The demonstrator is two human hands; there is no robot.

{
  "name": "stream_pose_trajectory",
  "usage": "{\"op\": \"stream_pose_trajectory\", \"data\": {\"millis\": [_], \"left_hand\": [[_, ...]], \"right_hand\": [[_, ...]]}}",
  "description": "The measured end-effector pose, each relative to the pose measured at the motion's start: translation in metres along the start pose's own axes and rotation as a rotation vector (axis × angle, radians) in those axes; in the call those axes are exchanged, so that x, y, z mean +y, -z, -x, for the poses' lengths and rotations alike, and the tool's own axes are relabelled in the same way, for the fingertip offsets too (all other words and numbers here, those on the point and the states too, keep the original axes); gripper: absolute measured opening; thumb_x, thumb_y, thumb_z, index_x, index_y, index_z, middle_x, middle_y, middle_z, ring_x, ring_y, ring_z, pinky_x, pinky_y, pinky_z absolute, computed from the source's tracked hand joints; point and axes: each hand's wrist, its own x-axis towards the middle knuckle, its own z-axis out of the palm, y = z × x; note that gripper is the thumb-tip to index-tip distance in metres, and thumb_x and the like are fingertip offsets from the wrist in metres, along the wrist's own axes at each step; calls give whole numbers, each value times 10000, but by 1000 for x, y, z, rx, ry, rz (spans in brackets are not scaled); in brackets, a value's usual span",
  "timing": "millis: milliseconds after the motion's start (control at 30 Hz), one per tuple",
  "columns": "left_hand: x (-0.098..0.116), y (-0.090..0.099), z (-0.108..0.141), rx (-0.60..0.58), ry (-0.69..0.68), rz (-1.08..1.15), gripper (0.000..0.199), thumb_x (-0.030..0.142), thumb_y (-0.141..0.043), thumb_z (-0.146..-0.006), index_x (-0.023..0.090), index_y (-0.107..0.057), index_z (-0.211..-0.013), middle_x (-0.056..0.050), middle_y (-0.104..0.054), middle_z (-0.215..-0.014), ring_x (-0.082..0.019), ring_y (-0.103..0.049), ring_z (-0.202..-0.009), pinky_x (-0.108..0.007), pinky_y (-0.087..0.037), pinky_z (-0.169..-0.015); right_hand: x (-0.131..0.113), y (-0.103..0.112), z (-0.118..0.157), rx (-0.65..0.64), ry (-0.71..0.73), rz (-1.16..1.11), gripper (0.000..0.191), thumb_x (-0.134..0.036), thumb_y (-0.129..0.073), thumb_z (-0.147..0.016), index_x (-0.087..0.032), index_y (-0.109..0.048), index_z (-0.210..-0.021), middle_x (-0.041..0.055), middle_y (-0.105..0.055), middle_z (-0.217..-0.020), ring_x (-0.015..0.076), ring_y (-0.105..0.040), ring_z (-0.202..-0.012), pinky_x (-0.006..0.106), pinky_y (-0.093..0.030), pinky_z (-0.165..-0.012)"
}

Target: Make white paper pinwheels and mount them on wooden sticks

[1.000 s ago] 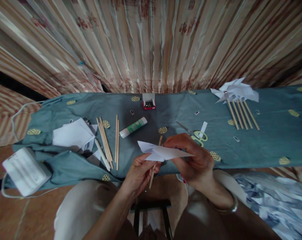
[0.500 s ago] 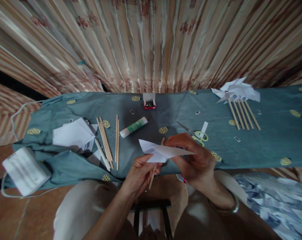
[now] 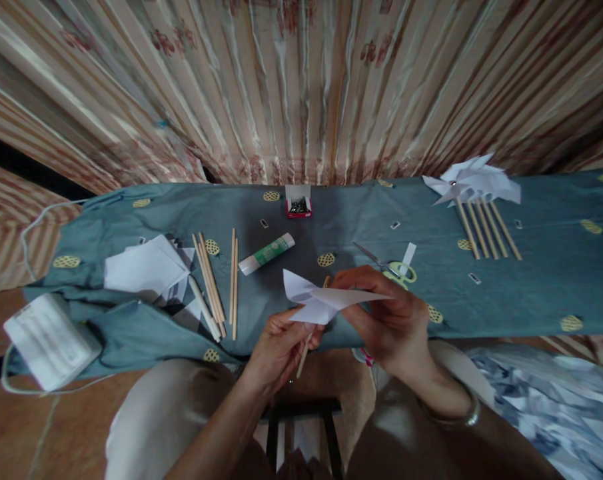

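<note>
A folded white paper pinwheel [image 3: 315, 304] is between my hands, above the front edge of the cloth-covered table. My left hand [image 3: 286, 345] pinches it at its lower side, together with a thin wooden stick [image 3: 304, 359] that slants down behind it. At the right, my right hand [image 3: 386, 313] is curled around the pinwheel's long blade, with thumb and fingers close to the paper; its fingertips are partly hidden. Green-handled scissors [image 3: 395, 270] and a small white paper strip [image 3: 408, 257] lie just beyond my right hand.
On the green tablecloth [image 3: 351, 230] are a glue stick [image 3: 267, 254], a red box of pins [image 3: 298, 205], wooden sticks [image 3: 234, 283], a white pen [image 3: 204, 308] and paper sheets [image 3: 144, 270]. Finished pinwheels [image 3: 476, 183] lie at the right, a white box [image 3: 51, 341] at the left.
The paper pinwheel has turned slightly, its left blade now standing higher. Both hands have stayed nearly in place.
</note>
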Motion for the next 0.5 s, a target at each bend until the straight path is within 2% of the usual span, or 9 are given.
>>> {"op": "stream_pose_trajectory", "data": {"millis": [133, 300, 400, 500], "left_hand": [[-1, 1, 1, 24, 1, -34, 340, 361, -964, -526, 123, -766, -666, -17, -643, -588, -58, -522, -516, -177, -403, -538], [0, 0, 1, 25, -43, -112, 381, 405, -940, -548, 100, -718, -598, -10, -583, -535, -65, -475, -500, -203, -350, -518], [-1, 0, 1, 65, -44, -134, 383, 420, -935, -541, 102, -732, -606, -9, -579, -515, -65, -468, -486, -206, -349, -517], [-3, 0, 0, 106, -35, -141, 385, 432, -936, -525, 110, -762, -643, -1, -582, -497, -59, -469, -471, -195, -357, -514]], "right_hand": [[1, -2, -2, 27, -110, -110, 223, -71, -677, -805, -261, -715, -916, -23, -751, -895, 142, -713, -858, 285, -566, -776], [11, -6, -11, 69, -326, -327, 100, -222, -799, -738, -237, -719, -796, -30, -747, -752, 124, -694, -668, 248, -581, -628], [22, -8, -16, 68, -443, -429, 165, -318, -840, -695, -238, -721, -775, -25, -757, -773, 136, -702, -701, 273, -593, -672], [31, -9, -20, 44, -570, -489, 219, -343, -872, -629, -239, -728, -758, -22, -764, -790, 135, -693, -703, 282, -585, -715]]}}
